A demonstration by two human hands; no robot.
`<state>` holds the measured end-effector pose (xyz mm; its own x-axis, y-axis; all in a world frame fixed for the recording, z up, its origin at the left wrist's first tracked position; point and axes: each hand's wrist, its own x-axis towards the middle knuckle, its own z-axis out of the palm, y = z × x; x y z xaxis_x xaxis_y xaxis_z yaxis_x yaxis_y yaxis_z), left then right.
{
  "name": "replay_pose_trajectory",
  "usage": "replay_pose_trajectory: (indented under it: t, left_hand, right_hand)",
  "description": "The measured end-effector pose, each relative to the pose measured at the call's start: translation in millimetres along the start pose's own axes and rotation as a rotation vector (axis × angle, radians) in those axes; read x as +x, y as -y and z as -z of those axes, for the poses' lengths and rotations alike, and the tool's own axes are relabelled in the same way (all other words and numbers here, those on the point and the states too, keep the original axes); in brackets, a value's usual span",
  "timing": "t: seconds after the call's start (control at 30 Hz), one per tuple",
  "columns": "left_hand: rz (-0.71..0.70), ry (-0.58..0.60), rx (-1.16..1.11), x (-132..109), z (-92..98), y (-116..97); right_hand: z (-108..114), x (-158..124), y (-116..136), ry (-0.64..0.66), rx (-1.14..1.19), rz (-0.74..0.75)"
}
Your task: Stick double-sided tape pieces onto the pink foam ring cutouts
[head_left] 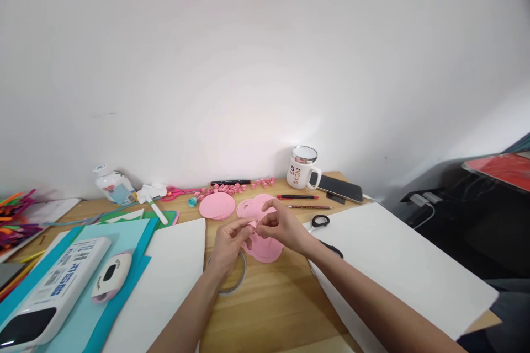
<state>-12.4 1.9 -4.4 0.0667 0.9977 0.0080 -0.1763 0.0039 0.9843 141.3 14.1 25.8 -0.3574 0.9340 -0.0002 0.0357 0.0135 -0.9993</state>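
Note:
My left hand [230, 247] and my right hand [282, 226] meet over the middle of the desk, fingertips pinched close together. Between them is a small pink piece of paper [253, 224], mostly hidden by the fingers. Pink paper cutouts [265, 251] lie beneath and just beyond my hands. To their left sits a stack of pink paper circles [217, 206]. A roll of tape [244, 271] lies flat on the wood, partly covered by my left hand and wrist. Black-handled scissors [320, 221] rest beyond my right forearm, which hides part of them.
White sheets [406, 253] lie on both sides. A mug [303, 170], a phone [339, 187], pencils [308, 207] and pink beads [223, 189] line the back near the wall. At left are blue paper [138, 237], a long white box [62, 287], a correction-tape-like dispenser [111, 276] and a bottle [114, 185].

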Motion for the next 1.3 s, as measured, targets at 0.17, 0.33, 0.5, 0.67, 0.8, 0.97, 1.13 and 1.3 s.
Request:
replay_pose_trajectory:
  t: [0.17, 0.33, 0.5, 0.67, 0.8, 0.97, 1.13, 1.3]
  left_hand:
    - [-0.030, -0.056, 0.103, -1, -0.2, -1]
    - [-0.050, -0.076, 0.147, -1, 0.4, -2]
    - [-0.079, -0.084, 0.254, -2, -0.8, -8]
    - [-0.205, -0.093, 0.409, -3, -2.8, -10]
    - [-0.252, -0.038, 0.473, -2, -1.6, -9]
    - [-0.244, 0.033, 0.495, 2, 1.5, -6]
    - [-0.297, 0.054, 0.544, 3, 1.9, -7]
    - [-0.274, 0.058, 0.513, 3, 4.1, -5]
  right_hand:
    - [3, 1, -3, 0.011, 0.184, -0.046]
    - [-4, 2, -9, -0.013, 0.179, -0.039]
    - [-8, 4, -24, -0.066, 0.241, -0.097]
    - [-9, 3, -32, -0.101, 0.303, -0.136]
    - [-9, 2, -34, -0.049, 0.337, -0.148]
    - [-8, 1, -36, -0.026, 0.340, -0.170]
    - [-8, 1, -33, -0.037, 0.323, -0.169]
    - [-7, 0, -30, -0.022, 0.326, -0.157]
